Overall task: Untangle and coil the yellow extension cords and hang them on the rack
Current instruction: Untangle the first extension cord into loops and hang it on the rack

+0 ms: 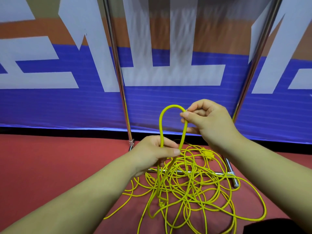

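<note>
A tangled heap of yellow extension cord (194, 186) lies on the red floor. One loop of the cord (162, 122) rises from the heap in an upside-down U. My left hand (155, 152) grips both strands at the foot of the loop. My right hand (207, 119) pinches the top right of the loop between thumb and fingers. A yellow plug (209, 155) rests at the back of the heap, and a small plug end (161, 203) hangs near the front. The metal rack's uprights (118, 70) stand behind the heap.
The rack's chrome base bars (231, 173) lie on the floor under and beside the cord. A blue, orange and white banner (50, 102) hangs behind the rack. A dark object (273, 226) sits at the bottom right corner. Red floor (50, 159) stretches to the left.
</note>
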Motion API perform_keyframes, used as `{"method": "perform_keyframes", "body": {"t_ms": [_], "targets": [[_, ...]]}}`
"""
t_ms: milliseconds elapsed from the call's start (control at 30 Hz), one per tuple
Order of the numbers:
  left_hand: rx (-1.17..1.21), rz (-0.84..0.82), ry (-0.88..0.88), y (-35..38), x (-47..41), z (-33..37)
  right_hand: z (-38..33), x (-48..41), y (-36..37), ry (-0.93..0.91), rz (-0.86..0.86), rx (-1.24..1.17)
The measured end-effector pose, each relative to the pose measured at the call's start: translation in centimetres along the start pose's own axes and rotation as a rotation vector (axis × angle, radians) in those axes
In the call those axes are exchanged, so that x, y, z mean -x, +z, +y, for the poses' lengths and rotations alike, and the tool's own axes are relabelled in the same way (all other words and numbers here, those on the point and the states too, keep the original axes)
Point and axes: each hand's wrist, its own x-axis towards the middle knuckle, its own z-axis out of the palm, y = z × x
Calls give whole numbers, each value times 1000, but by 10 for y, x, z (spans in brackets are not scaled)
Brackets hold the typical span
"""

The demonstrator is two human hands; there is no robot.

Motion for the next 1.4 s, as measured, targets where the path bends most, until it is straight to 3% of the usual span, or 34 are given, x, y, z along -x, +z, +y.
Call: {"method": "perform_keyframes", "body": {"t_ms": [133, 233, 367, 533, 800, 900, 1033, 1200, 1300, 1400], "targets": [[-45, 26, 57, -4, 6, 9, -2, 2, 2, 34, 22, -110], [23, 112, 113, -10, 11, 22, 6, 2, -1, 174, -29, -227], [289, 237, 189, -20, 18, 38, 39, 9, 0, 372, -218, -32], [432, 243, 257, -24, 26, 50, 62, 22, 25, 215, -587, 364], [546, 302, 290, -36, 31, 51, 77, 27, 52, 161, -752, 379], [504, 343, 268, -47, 33, 47, 79, 26, 55, 186, -745, 374], [217, 375, 118, -60, 29, 27, 70, 15, 52, 188, -620, 292], [-157, 176, -51, -49, 16, -15, 54, -3, 41, 259, -376, 128], [-266, 64, -4, -37, 7, -27, 50, -9, 34, 252, -287, 127], [-359, 147, 76, -31, -2, -27, 48, -14, 30, 247, -241, 170]]}}
